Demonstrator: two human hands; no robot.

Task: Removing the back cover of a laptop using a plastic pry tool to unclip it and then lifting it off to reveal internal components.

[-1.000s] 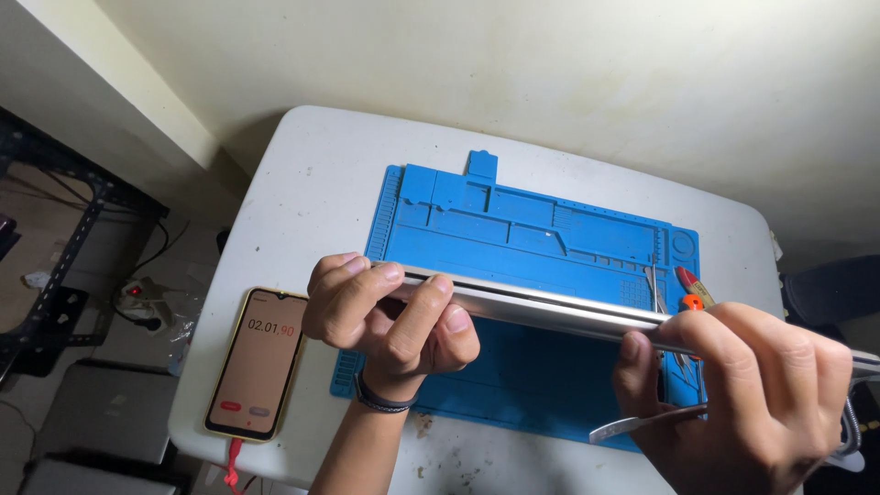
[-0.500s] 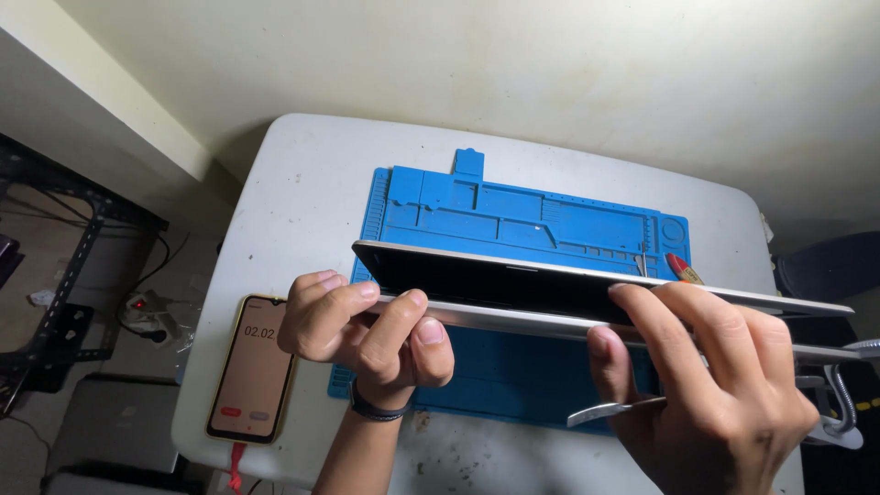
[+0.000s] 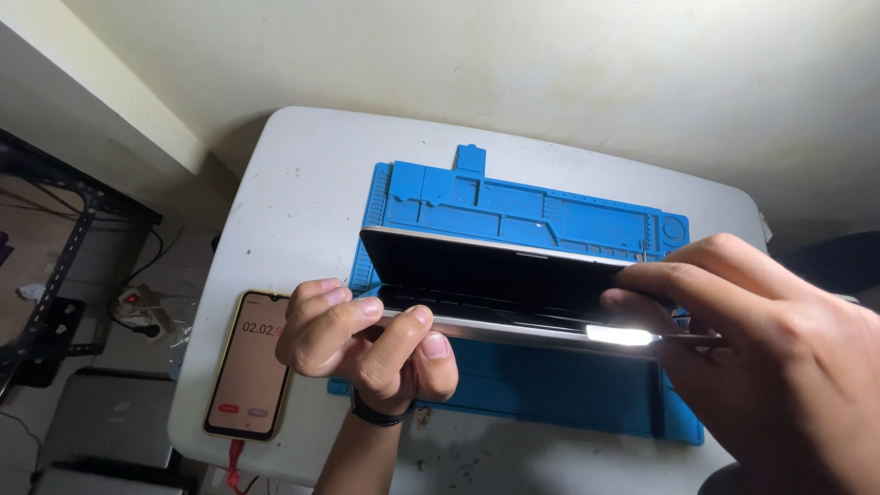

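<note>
- Together, my left hand and right hand clasp one slim, silvery laptop, half open, above the mat.
- One ridged blue rubbery mat covers one white table.
- One flat phone lies near left.

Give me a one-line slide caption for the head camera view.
Left hand and right hand hold a partly open laptop above a blue repair mat.

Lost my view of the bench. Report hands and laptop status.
Left hand grips laptop base edge. Right hand pinches lid corner, lid partly open. Laptop held over blue mat. Phone lies left, apart.
</note>
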